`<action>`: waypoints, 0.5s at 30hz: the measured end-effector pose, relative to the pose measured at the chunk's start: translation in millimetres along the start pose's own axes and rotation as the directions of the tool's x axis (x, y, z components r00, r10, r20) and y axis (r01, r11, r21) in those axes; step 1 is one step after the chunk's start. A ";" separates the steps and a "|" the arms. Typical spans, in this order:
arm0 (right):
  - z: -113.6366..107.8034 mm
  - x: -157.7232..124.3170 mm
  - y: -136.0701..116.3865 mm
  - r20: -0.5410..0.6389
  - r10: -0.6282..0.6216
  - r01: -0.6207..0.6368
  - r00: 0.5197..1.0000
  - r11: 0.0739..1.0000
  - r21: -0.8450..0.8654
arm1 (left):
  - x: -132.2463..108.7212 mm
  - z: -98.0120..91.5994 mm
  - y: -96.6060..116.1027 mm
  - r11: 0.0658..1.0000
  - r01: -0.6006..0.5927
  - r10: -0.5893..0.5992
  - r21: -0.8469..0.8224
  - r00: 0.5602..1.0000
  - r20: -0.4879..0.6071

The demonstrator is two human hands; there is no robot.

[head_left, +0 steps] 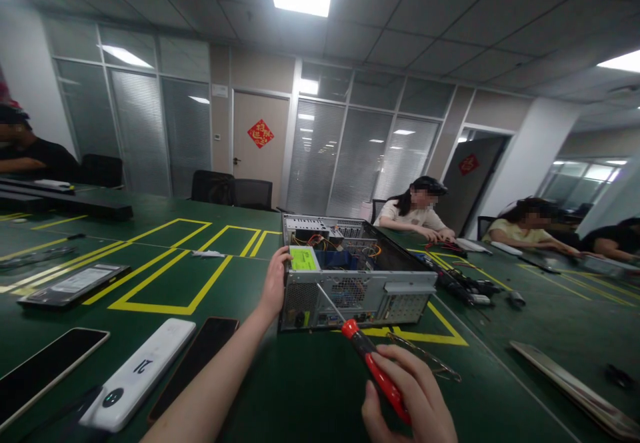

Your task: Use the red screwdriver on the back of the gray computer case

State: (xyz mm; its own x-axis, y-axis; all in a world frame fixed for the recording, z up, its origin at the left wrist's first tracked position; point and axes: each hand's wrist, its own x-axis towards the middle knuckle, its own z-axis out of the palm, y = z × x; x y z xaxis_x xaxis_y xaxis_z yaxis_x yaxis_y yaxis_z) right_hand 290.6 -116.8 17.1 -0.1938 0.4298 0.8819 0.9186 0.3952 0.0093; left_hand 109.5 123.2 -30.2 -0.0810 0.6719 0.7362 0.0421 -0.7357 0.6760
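An opened desktop computer case lies on the green table before me, its perforated back panel facing me. At its left rear corner sits a power supply with a bright green label. My left hand grips that corner, the fingertips by the label and the thumb side partly hidden. In my right hand is a red-and-black screwdriver, fingers closed round its handle. Its thin shaft points up and left, with the tip at the back panel near the power supply; whether it touches a screw I cannot tell. Cables and boards show inside the case.
Left of my arm lie a hard drive, a white power bank and two dark phones. Eyeglasses rest right of the case, near tools and cables. Several people sit around the table, marked with yellow tape.
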 end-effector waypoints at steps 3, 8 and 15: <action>10.3 -3.2 -8.1 -0.002 0.020 -0.020 1.000 0.995 0.101 | 0.1 0.2 0.3 1.000 -0.006 0.006 0.001 1.000 -0.006; 24.6 -7.9 -13.8 0.005 0.045 -0.045 0.999 0.985 0.164 | -0.1 1.0 0.2 1.000 0.007 -0.007 0.003 1.000 0.000; 26.2 -0.6 -10.5 -0.017 -0.029 0.031 0.999 0.990 0.134 | -0.2 1.4 0.3 1.000 0.000 0.000 0.015 1.000 -0.002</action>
State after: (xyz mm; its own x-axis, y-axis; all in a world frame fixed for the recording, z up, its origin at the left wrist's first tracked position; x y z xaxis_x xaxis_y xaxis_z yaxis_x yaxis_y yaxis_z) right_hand 272.1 -99.9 4.1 -0.2145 0.4038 0.8894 0.8576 0.5137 -0.0264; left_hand 110.9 123.0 -30.1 -0.0833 0.6719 0.7360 0.0574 -0.7341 0.6766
